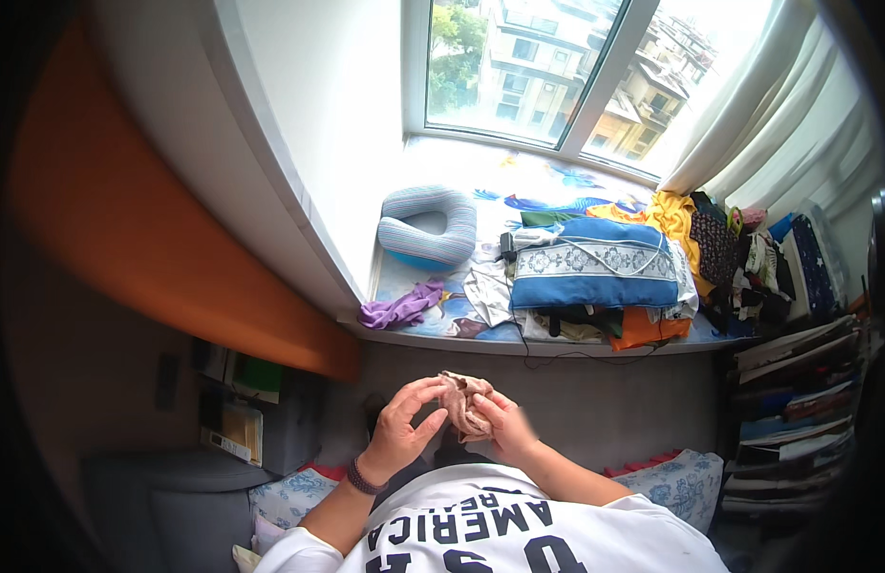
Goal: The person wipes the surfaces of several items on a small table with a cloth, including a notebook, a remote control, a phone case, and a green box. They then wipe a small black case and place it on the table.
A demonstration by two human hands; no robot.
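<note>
A crumpled pinkish-brown cloth (pixel 468 414) is held up in front of my body, below the ledge of the window seat. My right hand (pixel 512 428) grips the cloth from its right side, thumb on top. My left hand (pixel 406 422) is at the cloth's left edge with thumb and fingers spread; whether its fingertips touch the cloth is hard to tell. A beaded bracelet circles my left wrist. Beyond my hands, a crumpled purple cloth (pixel 401 306) lies at the ledge's left front corner, with a striped neck pillow (pixel 429 228) behind it.
On the window seat (pixel 421 335), a blue patterned cushion (pixel 593 268) with a white cable rests on clothes. More clothes (pixel 714 243) are heaped to its right. Stacked items (pixel 800 415) stand at the right, a grey sofa (pixel 191 508) at lower left. An orange panel (pixel 199 272) juts in from the left.
</note>
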